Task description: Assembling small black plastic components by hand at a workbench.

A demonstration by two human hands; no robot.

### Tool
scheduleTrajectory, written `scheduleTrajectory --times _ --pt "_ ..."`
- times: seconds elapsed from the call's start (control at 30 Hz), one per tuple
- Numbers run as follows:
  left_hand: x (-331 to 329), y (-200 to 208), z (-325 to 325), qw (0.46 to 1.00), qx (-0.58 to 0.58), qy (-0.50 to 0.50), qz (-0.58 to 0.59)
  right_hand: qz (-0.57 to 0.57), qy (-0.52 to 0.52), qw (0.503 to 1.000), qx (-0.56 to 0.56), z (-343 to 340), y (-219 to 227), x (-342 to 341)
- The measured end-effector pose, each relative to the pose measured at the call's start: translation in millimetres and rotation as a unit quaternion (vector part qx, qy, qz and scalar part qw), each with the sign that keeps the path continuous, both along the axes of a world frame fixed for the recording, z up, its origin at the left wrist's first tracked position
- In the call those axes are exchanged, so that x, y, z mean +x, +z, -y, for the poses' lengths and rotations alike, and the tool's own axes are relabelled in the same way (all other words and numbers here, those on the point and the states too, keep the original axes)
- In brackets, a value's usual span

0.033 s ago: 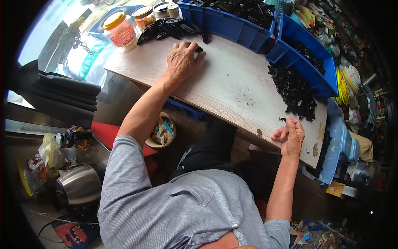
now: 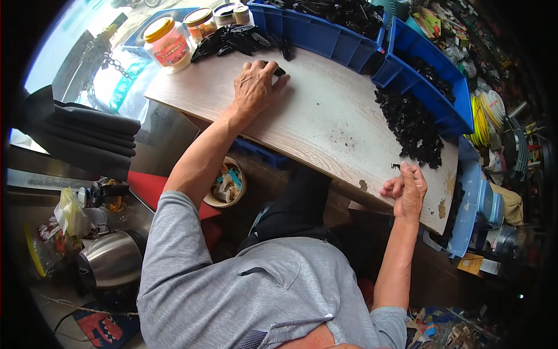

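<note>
My left hand (image 2: 253, 87) rests at the far left of the table, its fingers curled over a black plastic piece (image 2: 279, 72) that shows at the fingertips. Just beyond it lies a pile of long black plastic pieces (image 2: 235, 41). At the near right, my right hand (image 2: 409, 192) is closed in a pinch, the other fingers curled in. A small black part (image 2: 396, 166) sticks out at its thumb and forefinger. Past that hand spreads a heap of small black parts (image 2: 410, 125) on the pale wooden table (image 2: 314, 116).
Blue bins (image 2: 319, 41) with black parts line the table's far side. Jars (image 2: 167, 43) stand at the far left corner. Below the table's front edge is a waste bucket (image 2: 235, 196); a steel kettle (image 2: 110, 259) sits at the lower left. A light blue crate (image 2: 467, 215) adjoins the right end.
</note>
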State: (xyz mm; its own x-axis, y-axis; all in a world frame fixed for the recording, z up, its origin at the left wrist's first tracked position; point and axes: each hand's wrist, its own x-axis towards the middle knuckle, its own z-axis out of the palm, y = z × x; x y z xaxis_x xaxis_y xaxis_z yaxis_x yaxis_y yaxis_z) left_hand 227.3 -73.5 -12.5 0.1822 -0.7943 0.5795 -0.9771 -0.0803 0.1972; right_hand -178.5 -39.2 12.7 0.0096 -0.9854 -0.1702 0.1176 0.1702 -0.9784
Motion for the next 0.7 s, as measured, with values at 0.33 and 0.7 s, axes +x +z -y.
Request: scheduleTrajectory --times 0.33,0.7 --pt "-66 7 -33 0.990 -0.003 -0.126 -0.069 0.026 0.000 1.000 0.014 -1 -2 -1" --pt "-121 3 -36 0.976 0.032 -0.190 -0.104 0.056 -0.007 0.998 0.002 -1 -6 -2"
